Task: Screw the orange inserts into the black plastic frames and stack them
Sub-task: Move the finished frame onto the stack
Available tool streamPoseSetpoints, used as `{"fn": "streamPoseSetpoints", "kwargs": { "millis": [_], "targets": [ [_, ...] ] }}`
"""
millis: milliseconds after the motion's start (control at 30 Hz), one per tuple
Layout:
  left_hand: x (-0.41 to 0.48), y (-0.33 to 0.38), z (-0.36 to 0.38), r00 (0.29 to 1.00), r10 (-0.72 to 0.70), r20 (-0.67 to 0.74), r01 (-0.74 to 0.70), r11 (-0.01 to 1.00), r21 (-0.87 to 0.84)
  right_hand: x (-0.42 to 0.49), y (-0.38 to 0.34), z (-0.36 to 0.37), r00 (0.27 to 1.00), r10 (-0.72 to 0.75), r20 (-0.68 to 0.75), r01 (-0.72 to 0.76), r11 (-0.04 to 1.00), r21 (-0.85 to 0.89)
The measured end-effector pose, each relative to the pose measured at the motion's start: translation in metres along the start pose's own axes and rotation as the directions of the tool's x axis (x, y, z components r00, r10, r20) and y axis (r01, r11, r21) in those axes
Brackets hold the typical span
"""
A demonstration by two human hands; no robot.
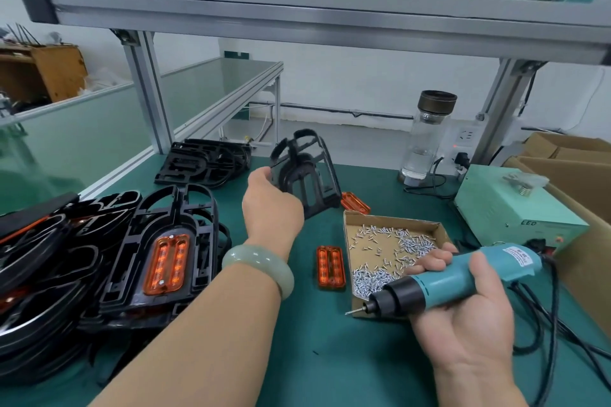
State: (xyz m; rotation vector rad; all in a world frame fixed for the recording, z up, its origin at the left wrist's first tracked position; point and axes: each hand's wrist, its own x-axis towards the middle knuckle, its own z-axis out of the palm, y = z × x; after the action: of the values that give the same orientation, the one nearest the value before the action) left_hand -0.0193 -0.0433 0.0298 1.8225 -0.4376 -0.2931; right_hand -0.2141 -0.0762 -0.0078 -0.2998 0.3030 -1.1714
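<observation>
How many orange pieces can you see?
3 orange pieces: one in the top frame of the left stack, one loose beside the screw box, one behind the held frame. Others may hide inside the stack.

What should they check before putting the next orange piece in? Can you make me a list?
1. Frame in hand: ok. The left hand grips an empty frame, lifted and tilted above the mat.
2. Orange insert ready: ok. It lies loose on the mat, left of the box.
3. Screws: ok. Plenty lie in the box.
4. Screwdriver: ok. The right hand holds it.
5. Screw already on the bit: cannot tell, too small to see.
</observation>
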Motion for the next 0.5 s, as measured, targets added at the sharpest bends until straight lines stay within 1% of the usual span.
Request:
{"fn": "streamPoseSetpoints", "kwargs": {
  "millis": [33,100,167,267,333,433,500],
  "targets": [
    [-0.003,0.003,-0.003,1.000,0.007,0.007,-0.007,1.000,-0.006,0.000,-0.001,0.000,1.000,0.007,0.005,-0.007,1.000,0.001],
    [-0.010,0.005,-0.007,0.997,0.056,0.045,-0.058,0.997,0.052,0.000,-0.003,0.001,0.999,0.027,0.023,-0.027,1.000,0.011],
    [-0.020,0.003,-0.010,0.980,0.168,0.102,-0.183,0.969,0.168,-0.001,-0.006,0.001,0.997,0.045,0.057,-0.047,0.998,0.035],
    [-0.034,-0.006,-0.013,0.921,0.346,0.178,-0.387,0.860,0.332,-0.002,-0.011,0.002,0.993,0.053,0.104,-0.060,0.996,0.066],
    [-0.039,-0.012,-0.018,0.882,0.409,0.233,-0.470,0.791,0.392,-0.002,-0.013,0.002,0.991,0.052,0.126,-0.063,0.994,0.088],
    [-0.044,-0.021,-0.027,0.806,0.460,0.373,-0.587,0.701,0.405,-0.002,-0.016,0.002,0.986,0.051,0.158,-0.073,0.988,0.139],
    [-0.049,-0.025,-0.034,0.747,0.459,0.480,-0.643,0.684,0.346,-0.002,-0.018,0.001,0.983,0.046,0.176,-0.075,0.984,0.165]
  ]
}}
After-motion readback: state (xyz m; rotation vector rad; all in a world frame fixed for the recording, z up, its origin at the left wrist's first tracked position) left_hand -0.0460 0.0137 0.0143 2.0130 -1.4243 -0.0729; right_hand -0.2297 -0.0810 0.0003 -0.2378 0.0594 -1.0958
